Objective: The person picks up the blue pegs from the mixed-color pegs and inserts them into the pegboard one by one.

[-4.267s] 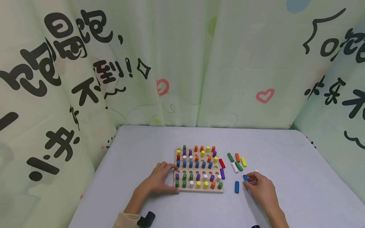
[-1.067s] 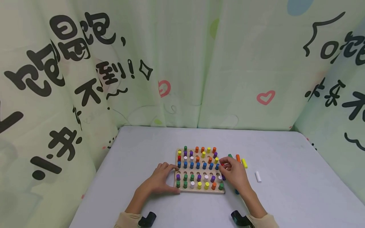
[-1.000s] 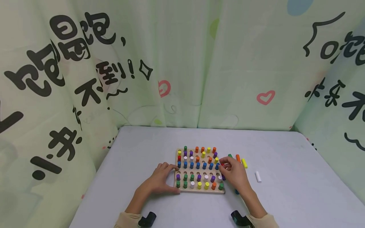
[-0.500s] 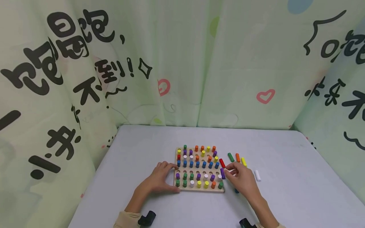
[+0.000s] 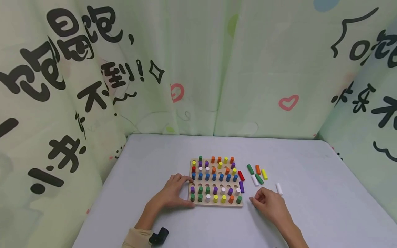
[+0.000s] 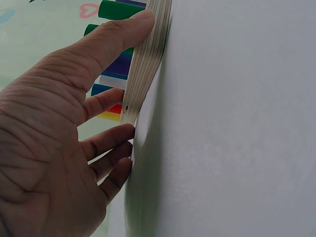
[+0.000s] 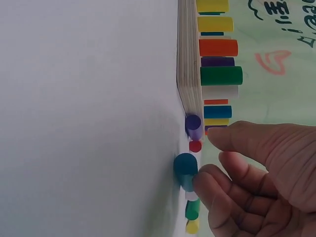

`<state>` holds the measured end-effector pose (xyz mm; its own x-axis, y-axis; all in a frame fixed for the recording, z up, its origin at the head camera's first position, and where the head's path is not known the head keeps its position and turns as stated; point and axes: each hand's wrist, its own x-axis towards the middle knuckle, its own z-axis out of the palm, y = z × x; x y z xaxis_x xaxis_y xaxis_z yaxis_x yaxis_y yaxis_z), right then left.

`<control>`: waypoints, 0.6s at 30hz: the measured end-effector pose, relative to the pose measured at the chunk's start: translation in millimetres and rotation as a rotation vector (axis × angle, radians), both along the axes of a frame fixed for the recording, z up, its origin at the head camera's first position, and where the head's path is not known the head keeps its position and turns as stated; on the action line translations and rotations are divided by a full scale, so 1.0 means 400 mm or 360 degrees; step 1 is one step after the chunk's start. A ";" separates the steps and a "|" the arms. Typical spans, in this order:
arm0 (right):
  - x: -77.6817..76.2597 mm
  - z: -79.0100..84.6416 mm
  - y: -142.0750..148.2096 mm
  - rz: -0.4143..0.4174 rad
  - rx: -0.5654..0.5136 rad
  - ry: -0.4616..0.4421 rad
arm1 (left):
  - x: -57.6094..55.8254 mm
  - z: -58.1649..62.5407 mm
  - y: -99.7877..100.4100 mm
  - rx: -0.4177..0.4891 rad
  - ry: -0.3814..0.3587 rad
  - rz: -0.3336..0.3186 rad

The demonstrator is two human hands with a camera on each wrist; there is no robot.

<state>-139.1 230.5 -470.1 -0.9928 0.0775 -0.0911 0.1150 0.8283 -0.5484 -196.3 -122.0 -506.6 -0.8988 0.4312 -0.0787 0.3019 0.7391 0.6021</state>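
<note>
A wooden pegboard [image 5: 217, 203] with rows of coloured pegs lies flat on the table. Against its left side rests my left hand [image 5: 173, 193], thumb at the near corner and index fingertip farther up; in the left wrist view thumb [image 6: 140, 27] and index touch the board, with the other fingers spread loosely. Right of the board hovers my right hand [image 5: 271, 205], fingers loosely bent. In the right wrist view a blue peg [image 7: 185, 168] lies at its index fingertip, with the thumb apart from it; the hand hides this peg in the head view.
Loose pegs lie right of the board: red [image 5: 241, 175], purple [image 5: 241, 187], green [image 5: 250, 169], orange [image 5: 257, 169], yellow [image 5: 264, 174], another green [image 5: 259, 178] and white [image 5: 255, 180]. A separate white peg [image 5: 279, 188] is farther right. Curtains [image 5: 198, 69] surround the table.
My right hand brought a blue peg to the right end of the board's blue row, let go, then moved right and nearer to me. My left hand stayed at the board.
</note>
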 end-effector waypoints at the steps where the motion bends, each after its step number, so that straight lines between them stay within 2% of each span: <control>1: 0.000 -0.002 0.002 -0.0008 0.0011 -0.0015 | 0.000 0.000 0.000 0.0001 -0.0001 0.0000; 18: -0.004 -0.022 0.017 -0.0056 0.0083 -0.0139 | 0.000 0.002 0.002 0.0000 -0.0005 0.0005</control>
<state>-140.6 237.1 -479.0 -0.9779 0.1188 -0.1719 0.1896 0.8502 -0.4911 -196.3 -121.3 -505.8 -0.9000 0.4283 -0.0812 0.2977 0.7400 0.6032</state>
